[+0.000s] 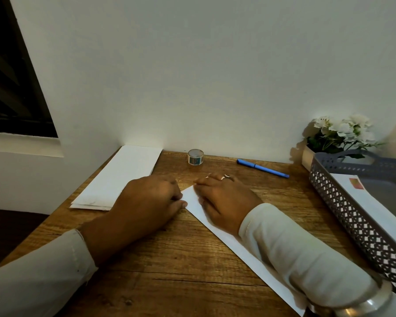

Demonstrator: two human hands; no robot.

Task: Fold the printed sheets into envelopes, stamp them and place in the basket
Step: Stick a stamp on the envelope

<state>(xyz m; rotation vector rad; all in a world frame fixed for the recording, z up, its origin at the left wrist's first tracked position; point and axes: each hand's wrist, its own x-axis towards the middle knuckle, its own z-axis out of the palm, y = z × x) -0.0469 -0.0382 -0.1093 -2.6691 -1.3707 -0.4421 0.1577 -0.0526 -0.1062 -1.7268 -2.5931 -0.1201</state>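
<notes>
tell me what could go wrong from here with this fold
1. The folded sheet lies slanted under the right hand and its sleeve. Shifting that arm could drag the sheet and skew the crease.
2. The left hand meets the sheet only at its far corner, so the fold might lift elsewhere.
3. The small roll stands just behind both hands. A forward reach could knock it over.

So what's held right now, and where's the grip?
Folded sheet, far end: right hand presses flat on it; left hand touches its left edge, pinch or not unclear.
</notes>
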